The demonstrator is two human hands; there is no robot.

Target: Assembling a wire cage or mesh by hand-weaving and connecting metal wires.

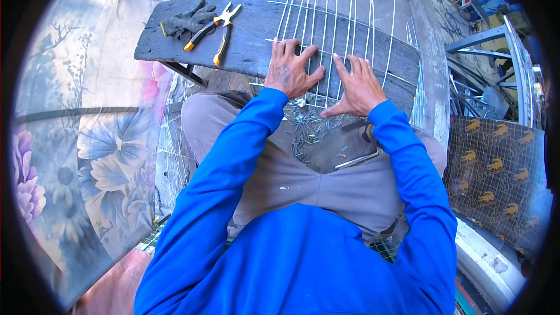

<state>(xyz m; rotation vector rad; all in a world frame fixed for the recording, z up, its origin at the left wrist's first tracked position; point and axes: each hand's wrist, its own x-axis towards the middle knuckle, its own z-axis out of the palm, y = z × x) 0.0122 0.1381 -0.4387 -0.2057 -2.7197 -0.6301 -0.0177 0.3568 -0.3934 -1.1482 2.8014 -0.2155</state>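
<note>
Thin pale rods [315, 0], crossed by a few others, form a loose grid on a dark wooden bench [245, 46] in front of me. My left hand [290, 71] rests on the left part of the grid, its fingers spread and its thumb pointing right. Across a small gap, my right hand [357, 88] lies over the rods with its fingers stretched out. Neither hand is closed on a rod, though contact under the palms is hidden. Pliers [224, 20] with yellow and black handles lie on the bench's left part, beside a dark crumpled glove [189, 21].
Many short cut pieces [309, 128] litter the ground between my knees. Flower-patterned sheeting [116, 157] stands at the left. A metal frame [513, 58] and a dark printed panel [496, 169] are at the right. The rods' far ends stick out past the bench.
</note>
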